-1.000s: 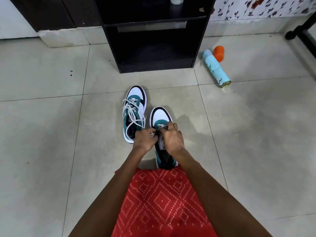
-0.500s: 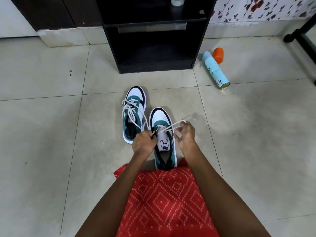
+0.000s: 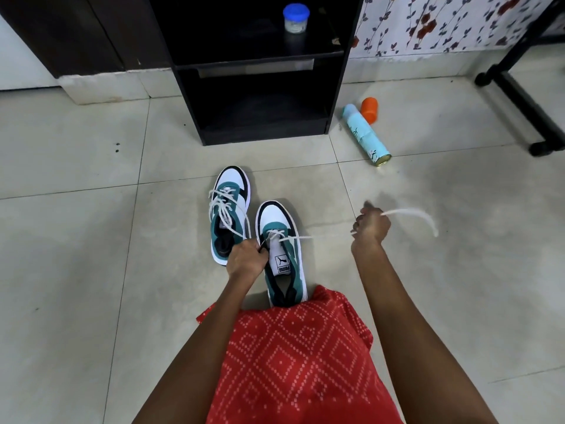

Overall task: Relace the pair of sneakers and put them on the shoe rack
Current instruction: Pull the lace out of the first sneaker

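Now my right hand (image 3: 371, 224) has swung out to the middle right, fingers curled tight round the white lace (image 3: 406, 212), stretched straight. My left hand (image 3: 246, 257), fingers curled, holds the near sneaker (image 3: 282, 261) at mid-frame. The other sneaker (image 3: 230, 215) sits just beside it, up-left. The black shoe rack (image 3: 263, 71) stands at the top.

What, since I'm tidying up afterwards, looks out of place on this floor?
A light-blue spray can lies on its side on the floor, right of the black rack, with an orange cap loose beside its top end. Nothing looks spilled.
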